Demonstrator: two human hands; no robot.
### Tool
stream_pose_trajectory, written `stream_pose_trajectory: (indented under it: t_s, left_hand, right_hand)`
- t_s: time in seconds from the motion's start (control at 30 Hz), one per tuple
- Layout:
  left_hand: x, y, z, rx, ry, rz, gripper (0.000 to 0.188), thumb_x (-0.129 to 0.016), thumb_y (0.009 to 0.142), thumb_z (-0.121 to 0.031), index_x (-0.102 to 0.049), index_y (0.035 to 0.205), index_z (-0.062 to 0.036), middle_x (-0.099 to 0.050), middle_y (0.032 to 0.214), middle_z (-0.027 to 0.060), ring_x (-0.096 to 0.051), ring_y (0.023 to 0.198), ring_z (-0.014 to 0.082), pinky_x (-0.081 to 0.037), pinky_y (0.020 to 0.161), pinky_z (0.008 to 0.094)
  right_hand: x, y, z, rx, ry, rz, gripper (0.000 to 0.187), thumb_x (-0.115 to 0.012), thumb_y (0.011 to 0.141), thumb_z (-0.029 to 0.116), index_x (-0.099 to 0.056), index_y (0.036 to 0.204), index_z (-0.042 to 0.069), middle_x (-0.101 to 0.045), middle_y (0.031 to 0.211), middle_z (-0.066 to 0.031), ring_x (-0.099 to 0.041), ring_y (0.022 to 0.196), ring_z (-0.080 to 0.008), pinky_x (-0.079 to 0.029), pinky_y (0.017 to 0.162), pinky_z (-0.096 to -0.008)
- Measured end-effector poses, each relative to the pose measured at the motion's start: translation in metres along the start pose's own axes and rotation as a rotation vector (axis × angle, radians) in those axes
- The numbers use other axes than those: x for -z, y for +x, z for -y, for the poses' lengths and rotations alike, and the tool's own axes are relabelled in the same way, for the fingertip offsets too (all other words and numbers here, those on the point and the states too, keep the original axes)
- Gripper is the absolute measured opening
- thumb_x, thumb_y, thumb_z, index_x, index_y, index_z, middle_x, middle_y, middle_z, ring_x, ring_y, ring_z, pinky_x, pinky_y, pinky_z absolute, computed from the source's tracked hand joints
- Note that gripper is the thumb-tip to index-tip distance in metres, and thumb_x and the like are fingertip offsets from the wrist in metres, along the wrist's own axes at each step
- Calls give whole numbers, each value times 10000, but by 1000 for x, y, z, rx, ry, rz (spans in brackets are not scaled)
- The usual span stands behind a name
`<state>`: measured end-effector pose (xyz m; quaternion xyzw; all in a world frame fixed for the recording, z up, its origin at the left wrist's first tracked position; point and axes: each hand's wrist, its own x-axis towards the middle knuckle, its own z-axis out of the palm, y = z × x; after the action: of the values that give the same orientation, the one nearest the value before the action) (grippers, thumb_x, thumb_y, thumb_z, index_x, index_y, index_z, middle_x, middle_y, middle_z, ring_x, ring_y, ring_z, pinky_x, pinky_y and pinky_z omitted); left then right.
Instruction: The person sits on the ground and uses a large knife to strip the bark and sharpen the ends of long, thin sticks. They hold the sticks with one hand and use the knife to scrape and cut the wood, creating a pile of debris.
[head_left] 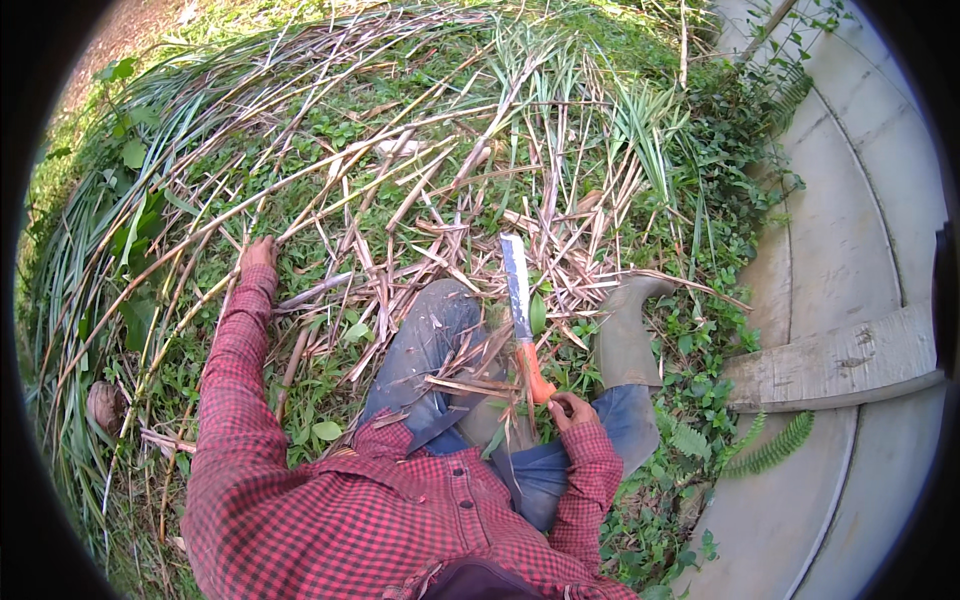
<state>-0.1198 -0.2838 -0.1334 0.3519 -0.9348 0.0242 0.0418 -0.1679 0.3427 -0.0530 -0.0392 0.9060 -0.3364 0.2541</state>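
Note:
My right hand (572, 410) is closed on the orange handle of a machete (518, 290) and rests close to my right leg. Its blade points away from me, grey and scuffed with a pale tip, over the cut leaves. Stretched out to the left, my left hand (260, 252) is closed on a long yellow-green stalk (350, 200), though its fingers are partly hidden. Dry, pinkish-brown leaf strips (470, 230) lie strewn in front of my knees. Some strips lie on my lap below the blade.
Long green leaves and stalks (100, 230) spread along the left and far side. A rubber boot (628, 330) is on my right foot. To the right are a grey curved sheet (840, 250), a wooden plank (840, 360) and a fern (770, 450). A brown husk (105, 405) lies left.

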Motion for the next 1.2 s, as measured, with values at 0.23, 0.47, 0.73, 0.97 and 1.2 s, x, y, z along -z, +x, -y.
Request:
stream_pose_trajectory:
  t_s: [0.23, 0.47, 0.73, 0.97, 1.2]
  left_hand:
    - [39, -6, 7, -174, -97, -221, 184, -500, 828, -275, -545, 931, -130, -574, 864, 91, -563, 797, 302, -456, 664, 402]
    - [42, 10, 7, -124, 87, -67, 207, -517, 815, -227, -525, 999, -132, -537, 984, 96, -530, 918, 274, -456, 732, 381]
    - [37, 72, 6, 6, 279, -142, 360, -548, 745, -62, -421, 1079, -103, -436, 1168, 83, -424, 1106, 242, -388, 870, 406]
    - [21, 96, 12, 116, 269, 127, 308, -461, 836, -204, -447, 1139, -151, -531, 1116, 106, -473, 1085, 257, -347, 893, 450]
    - [41, 105, 25, 95, 142, -6, 166, -532, 795, -220, -540, 926, -118, -602, 851, 166, -583, 828, 329, -459, 670, 417]
  right_hand:
    - [-10, 3, -8, -46, -118, -14, 304, -589, 777, 274, -585, 989, 56, -632, 854, -119, -611, 799, -229, -475, 723, -322]
    - [-14, 8, -14, -56, -170, 6, 307, -584, 780, 288, -581, 996, 69, -634, 859, -110, -612, 796, -230, -477, 712, -319]
    - [-9, 7, -6, -115, -197, 35, 312, -582, 782, 276, -572, 1014, 67, -629, 895, -109, -605, 822, -233, -470, 731, -324]
    - [-14, 6, -7, -171, -238, 79, 328, -567, 783, 296, -561, 1033, 84, -629, 903, -109, -605, 838, -243, -462, 750, -339]
    - [-14, 11, -1, -137, -297, 65, 309, -555, 785, 301, -567, 991, 70, -627, 882, -125, -601, 832, -262, -459, 756, -362]
